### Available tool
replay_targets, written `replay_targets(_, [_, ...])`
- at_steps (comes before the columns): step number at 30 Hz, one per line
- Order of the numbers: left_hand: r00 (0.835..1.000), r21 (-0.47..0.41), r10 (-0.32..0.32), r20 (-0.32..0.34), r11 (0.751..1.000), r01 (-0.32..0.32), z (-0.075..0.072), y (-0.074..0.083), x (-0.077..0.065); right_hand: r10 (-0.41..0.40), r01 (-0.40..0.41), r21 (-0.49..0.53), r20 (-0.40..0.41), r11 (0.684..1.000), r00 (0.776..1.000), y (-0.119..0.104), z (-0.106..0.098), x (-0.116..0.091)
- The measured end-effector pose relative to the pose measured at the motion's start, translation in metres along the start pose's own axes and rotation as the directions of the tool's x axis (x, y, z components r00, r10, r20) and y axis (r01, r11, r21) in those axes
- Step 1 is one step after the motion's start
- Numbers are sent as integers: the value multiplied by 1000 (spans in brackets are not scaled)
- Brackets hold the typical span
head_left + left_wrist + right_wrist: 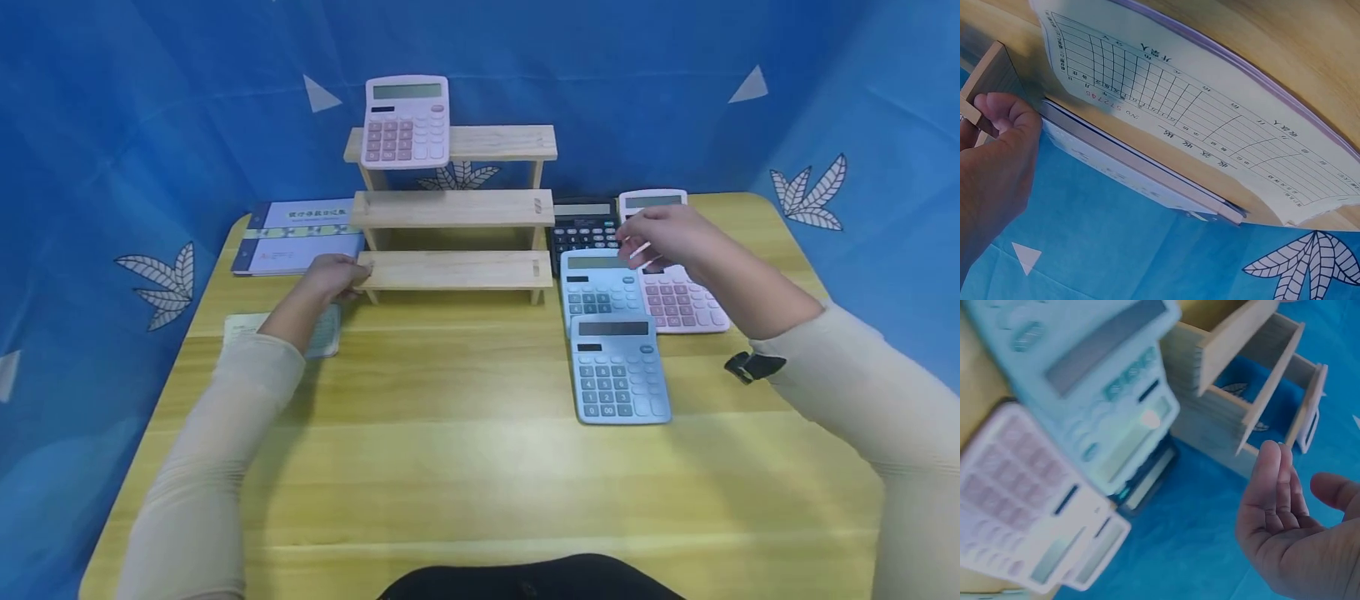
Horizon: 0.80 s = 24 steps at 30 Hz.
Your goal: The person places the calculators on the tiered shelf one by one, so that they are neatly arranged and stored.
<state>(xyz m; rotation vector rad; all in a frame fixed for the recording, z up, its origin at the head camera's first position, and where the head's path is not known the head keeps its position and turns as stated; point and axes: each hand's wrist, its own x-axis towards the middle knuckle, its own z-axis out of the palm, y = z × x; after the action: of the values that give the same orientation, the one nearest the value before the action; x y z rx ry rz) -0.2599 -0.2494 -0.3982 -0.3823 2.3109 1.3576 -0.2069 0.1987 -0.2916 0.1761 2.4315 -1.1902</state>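
My left hand (332,277) grips the left end of the lowest board of a three-step wooden shelf (453,271), thumb on the board (991,81) and fingers curled under it. A pink calculator (406,121) leans upright on the top step, toward its left. Over the calculators at the right hovers my right hand (671,237), its palm bare and fingers loosely bent in the right wrist view. Beneath and beside it lie a light blue calculator (600,283), a second blue one (621,371) overlapping its lower edge, a black calculator (579,237) and two overlapping pink calculators (686,304).
Left of the shelf lies a pale blue-covered account book (300,237). A receipt pad (326,335), printed with a ruled form, sits partly behind my left forearm. Blue cloth (600,83) hangs along the back and sides of the wooden table (450,467).
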Motion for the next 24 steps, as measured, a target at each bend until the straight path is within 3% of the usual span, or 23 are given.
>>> replay_targets(8, [1000, 11, 5, 16, 1000, -5, -2, 0, -3, -5, 7, -94, 24, 996, 1000, 46, -1, -22])
replay_targets(16, [1000, 38, 3, 23, 999, -4, 0, 1, -8, 3, 4, -126, 58, 992, 998, 88, 23, -53])
replay_targets(24, [1000, 53, -2, 16, 999, 1, 0, 4, -6, 25, -15, -143, 71, 990, 997, 127, 38, -68])
